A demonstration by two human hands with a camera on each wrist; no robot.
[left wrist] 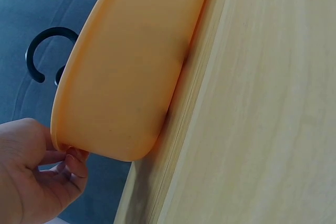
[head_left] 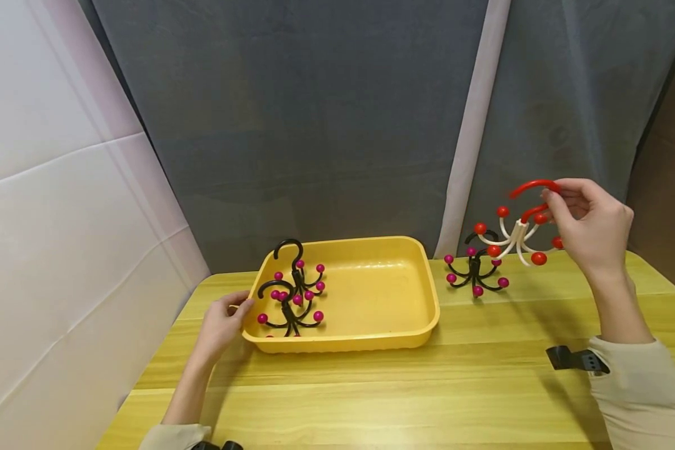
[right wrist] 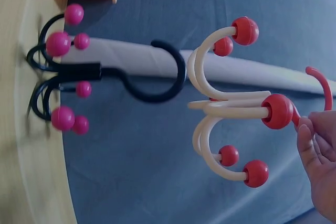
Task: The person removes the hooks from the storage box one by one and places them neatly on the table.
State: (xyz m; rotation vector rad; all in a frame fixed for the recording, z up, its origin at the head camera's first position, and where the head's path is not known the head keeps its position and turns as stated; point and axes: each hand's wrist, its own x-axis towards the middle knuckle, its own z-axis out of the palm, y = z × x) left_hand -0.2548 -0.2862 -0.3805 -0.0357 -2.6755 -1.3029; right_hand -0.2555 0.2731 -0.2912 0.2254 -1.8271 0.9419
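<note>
My right hand (head_left: 599, 228) pinches the red hook of a white multi-claw hanger (head_left: 519, 234) with red ball tips, raised above the table. In the right wrist view, the raised hanger (right wrist: 226, 108) is apart from a black claw hanger (right wrist: 79, 71) with pink balls, which stands hook-up on the table. At the left end of a yellow tray (head_left: 371, 342), my left hand (head_left: 220, 322) grips the rim with thumb and fingers. Inside the tray's left part are two more black hangers with pink balls, one behind (head_left: 297, 275) and one in front (head_left: 288, 312); the front wall hides some of their claws.
The wooden table (head_left: 371, 394) carries the tray near its back edge. A dark grey curtain (head_left: 292, 125) with a pale strip (head_left: 472, 125) hangs behind it. White fabric (head_left: 62, 219) walls the left side, and a brown panel (head_left: 669, 206) stands at the right.
</note>
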